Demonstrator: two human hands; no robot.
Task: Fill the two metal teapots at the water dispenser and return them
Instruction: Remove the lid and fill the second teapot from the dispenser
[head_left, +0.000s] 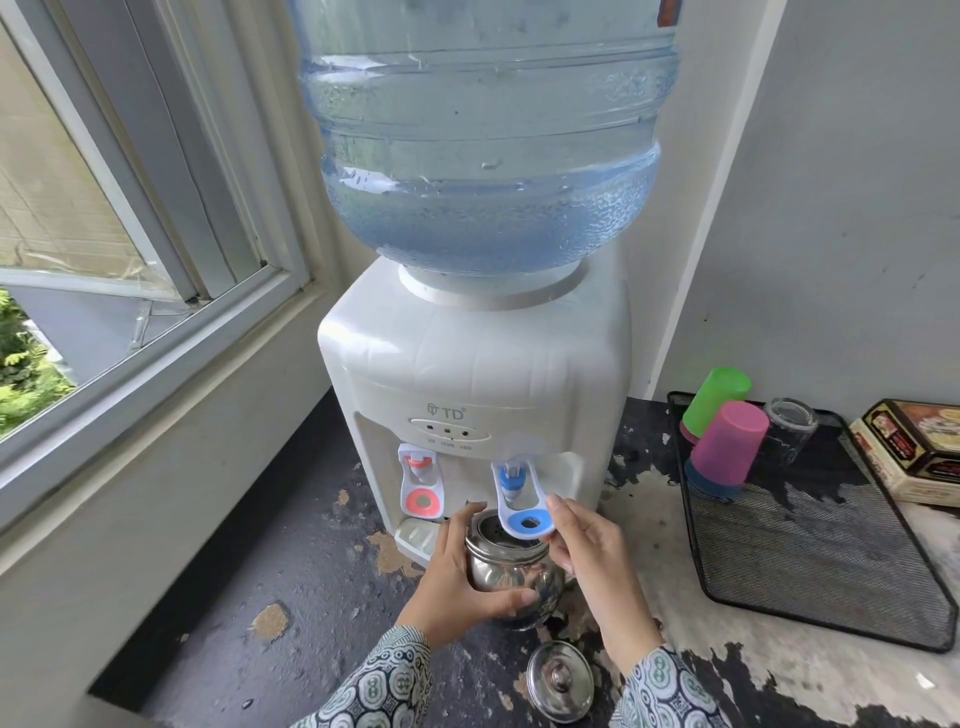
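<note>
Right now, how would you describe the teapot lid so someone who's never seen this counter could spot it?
Find the white water dispenser on the worn dark counter. In front of it the left hand holds an open metal teapot under the blue tap. The lid lies nearer still, between the patterned sleeves: a round shiny steel disc with a knob.

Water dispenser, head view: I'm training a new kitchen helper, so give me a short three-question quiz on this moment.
1. True or false: the lid is on the teapot.
2. Which tap lever do the right hand fingers touch? A) red B) blue
3. Fill in: the pink cup stands upside down on the black mesh ____.

Key
1. False: the lid lies on the counter in front of the teapot, which the left hand holds under the tap.
2. B
3. tray
</note>
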